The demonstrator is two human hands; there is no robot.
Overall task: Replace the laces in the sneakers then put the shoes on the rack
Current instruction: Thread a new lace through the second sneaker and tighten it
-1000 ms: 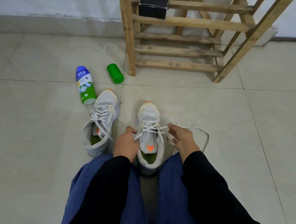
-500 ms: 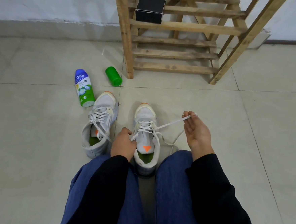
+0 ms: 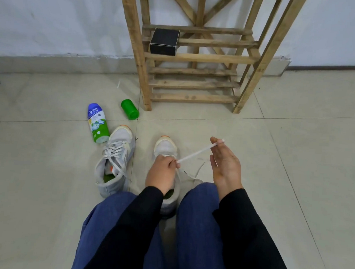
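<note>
Right hand (image 3: 226, 165) pinches the end of a white lace (image 3: 198, 151), pulled taut from the left hand (image 3: 162, 173), which grips it over the sneaker (image 3: 165, 145) on the floor between the person's knees. A second sneaker (image 3: 115, 163), laced, lies just left; the wooden rack (image 3: 197, 72) stands beyond.
</note>
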